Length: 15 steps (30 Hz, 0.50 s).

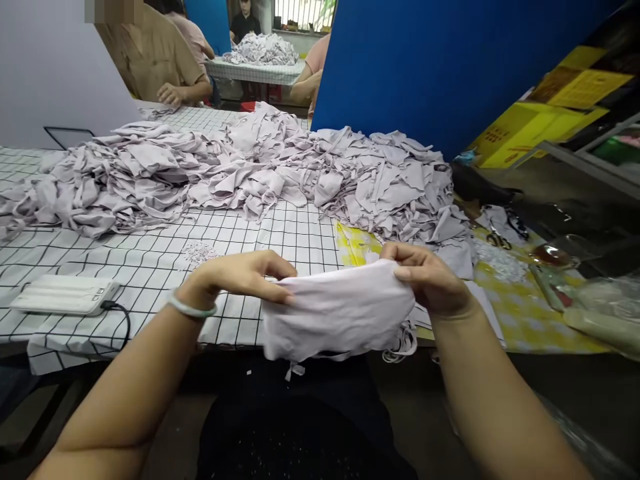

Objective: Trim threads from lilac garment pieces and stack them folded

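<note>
The left hand (245,272), with a pale green, smooth round bangle (193,308) at its wrist, has its grip closed on the upper left corner of a pale lilac, soft fabric piece (340,310). The right hand (433,280) pinches the upper right corner between thumb and fingers, so the fabric piece hangs spread between both hands, in front of the near edge of the worktop (300,230) (its lower edge is uneven, with a small scrap dangling). Thin, whitish fabric strips (403,343) hang in loops beside its lower right end. The worktop wears a white cover with a black grid, and a yellow-and-white checked cloth (540,327) lies on its right part. Across the back stretches a long, loose heap of pale lilac-grey fabric pieces (240,160). At left lies a white, rectangular power bank (65,295) with a black cable (127,323) plugged in. Beyond the heap, a co-worker in a tan shirt (163,57) sits at the far side.
</note>
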Each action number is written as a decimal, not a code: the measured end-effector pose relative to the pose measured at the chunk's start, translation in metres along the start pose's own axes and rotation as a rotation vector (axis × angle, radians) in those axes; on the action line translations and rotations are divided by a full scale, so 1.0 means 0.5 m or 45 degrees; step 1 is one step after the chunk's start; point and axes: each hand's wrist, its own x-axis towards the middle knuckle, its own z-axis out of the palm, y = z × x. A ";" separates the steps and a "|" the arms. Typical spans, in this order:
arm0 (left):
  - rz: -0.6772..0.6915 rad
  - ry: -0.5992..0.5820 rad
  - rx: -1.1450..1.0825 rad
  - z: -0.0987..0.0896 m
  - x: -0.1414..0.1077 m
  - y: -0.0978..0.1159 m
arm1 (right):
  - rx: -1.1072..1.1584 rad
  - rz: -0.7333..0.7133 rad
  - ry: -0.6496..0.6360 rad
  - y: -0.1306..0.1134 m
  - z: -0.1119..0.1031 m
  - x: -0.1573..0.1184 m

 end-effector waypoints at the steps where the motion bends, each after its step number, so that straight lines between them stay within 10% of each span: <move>1: -0.030 0.053 -0.038 -0.015 -0.018 0.002 | -0.010 -0.011 0.021 -0.004 -0.010 0.010; 6: -0.171 0.436 0.048 -0.055 -0.036 -0.049 | -0.011 -0.008 0.092 0.040 -0.026 0.116; 11: -0.037 1.437 0.590 0.056 0.034 -0.109 | -0.044 0.069 0.123 0.066 0.031 0.155; 15: 0.337 1.114 0.218 0.183 0.082 -0.051 | -0.021 -0.086 0.000 -0.024 0.106 0.100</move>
